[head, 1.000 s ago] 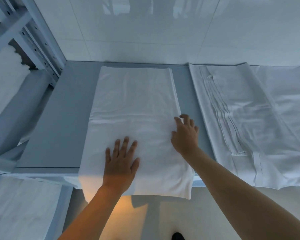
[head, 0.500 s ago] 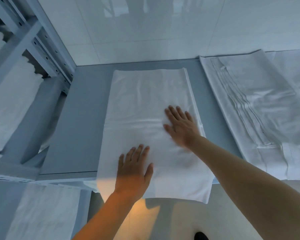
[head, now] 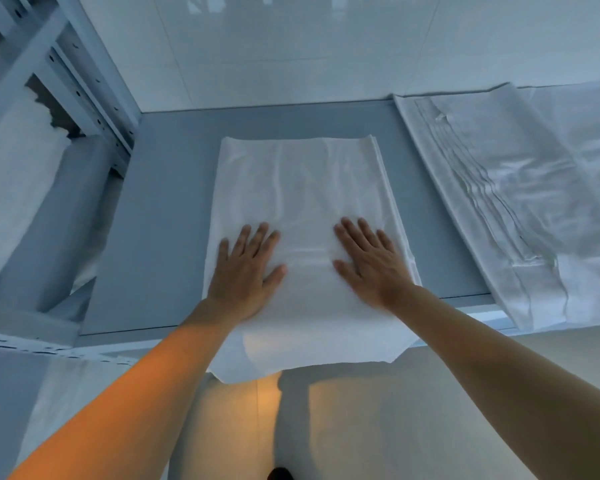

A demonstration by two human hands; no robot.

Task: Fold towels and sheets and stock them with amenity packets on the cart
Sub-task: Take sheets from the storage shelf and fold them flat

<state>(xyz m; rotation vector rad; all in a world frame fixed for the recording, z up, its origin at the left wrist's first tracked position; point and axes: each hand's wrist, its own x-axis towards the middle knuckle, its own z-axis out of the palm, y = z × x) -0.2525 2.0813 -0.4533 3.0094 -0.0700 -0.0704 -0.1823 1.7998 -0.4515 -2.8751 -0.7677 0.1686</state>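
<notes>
Grey counter (head: 160, 220), folded sheet (head: 302, 188) at mid-counter, its near end hanging over the front edge. Left hand (head: 246, 271) and right hand (head: 371, 265) lie flat, fingers spread, gripping nothing: smoothing. Next, likely fold that overhanging end up.

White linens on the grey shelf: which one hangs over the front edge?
The folded sheet in the middle, under both flat hands, overhangs the front edge. The pleated linen to its right lies untouched.
</notes>
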